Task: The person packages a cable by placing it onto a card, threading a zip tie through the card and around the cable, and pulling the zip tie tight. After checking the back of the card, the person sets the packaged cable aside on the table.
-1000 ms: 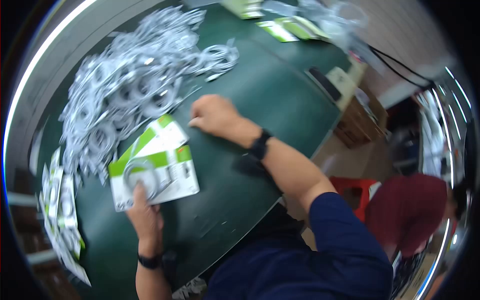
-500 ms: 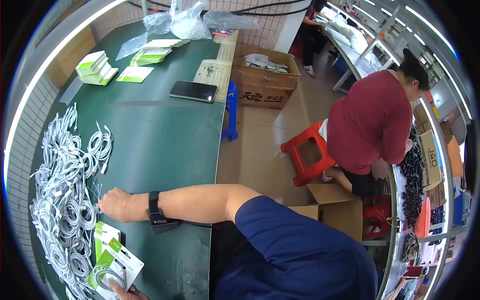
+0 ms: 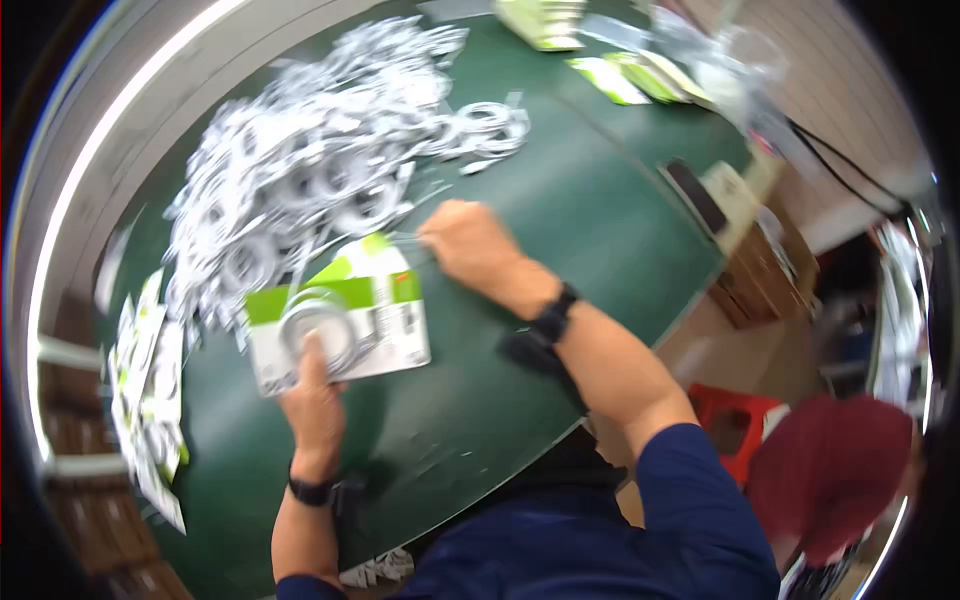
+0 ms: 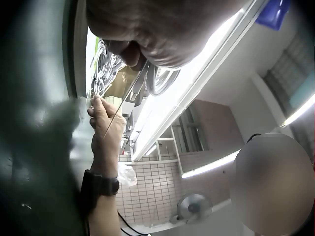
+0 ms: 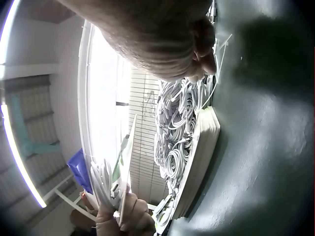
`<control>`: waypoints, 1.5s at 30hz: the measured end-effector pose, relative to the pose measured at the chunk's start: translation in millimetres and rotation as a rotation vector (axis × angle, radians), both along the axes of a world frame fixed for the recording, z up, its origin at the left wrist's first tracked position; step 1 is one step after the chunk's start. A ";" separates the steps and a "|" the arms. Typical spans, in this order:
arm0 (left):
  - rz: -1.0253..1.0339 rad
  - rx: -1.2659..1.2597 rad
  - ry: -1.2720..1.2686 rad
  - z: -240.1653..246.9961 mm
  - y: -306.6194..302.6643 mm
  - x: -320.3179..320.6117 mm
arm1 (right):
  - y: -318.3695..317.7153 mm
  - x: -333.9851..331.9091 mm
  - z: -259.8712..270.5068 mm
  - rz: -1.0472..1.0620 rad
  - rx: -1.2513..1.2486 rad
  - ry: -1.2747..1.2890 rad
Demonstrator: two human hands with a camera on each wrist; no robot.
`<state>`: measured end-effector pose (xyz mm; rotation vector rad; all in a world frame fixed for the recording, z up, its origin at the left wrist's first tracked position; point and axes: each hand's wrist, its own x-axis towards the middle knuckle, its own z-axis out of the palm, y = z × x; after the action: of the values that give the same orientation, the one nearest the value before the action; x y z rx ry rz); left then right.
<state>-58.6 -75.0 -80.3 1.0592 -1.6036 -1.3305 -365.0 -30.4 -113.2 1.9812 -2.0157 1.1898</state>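
Note:
In the head view, the left hand grips a green-and-white card, its thumb pressing a coiled white cable against the front. Behind that card, the top of another green-and-white card shows. The right hand is right of and above the cards, fingers curled, with thin white strands at its fingertips. The right wrist view shows these strands close to the curled fingers, above a thick stack of cards. Opposite, the left hand holds card and cable upright.
A large heap of coiled white cables covers the table's far left side. Packed cards lie at the left edge. More cards, a phone and clear plastic bags are at the far right. Someone in dark red is beyond a red stool.
The head view swung right, then back to the heap and both hands. Compared with one second ago, the held card covers more of the card behind it. The right hand remains beside the thin strands.

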 end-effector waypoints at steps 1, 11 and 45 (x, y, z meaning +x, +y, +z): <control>0.018 0.051 0.015 6.3 3.1 -3.4 | 6.3 3.2 16.2 -0.010 0.008 -0.003; -0.015 0.043 0.188 23.3 11.5 -11.9 | 11.8 10.9 42.0 -0.027 0.044 -0.533; -0.482 -1.192 -0.009 45.1 24.3 9.7 | 28.5 41.4 86.1 0.337 -0.086 -0.251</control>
<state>-48.9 -50.7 -35.2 -0.0586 -2.2306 -0.3864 -323.6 -1.9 -27.0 2.2922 -1.7313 1.6377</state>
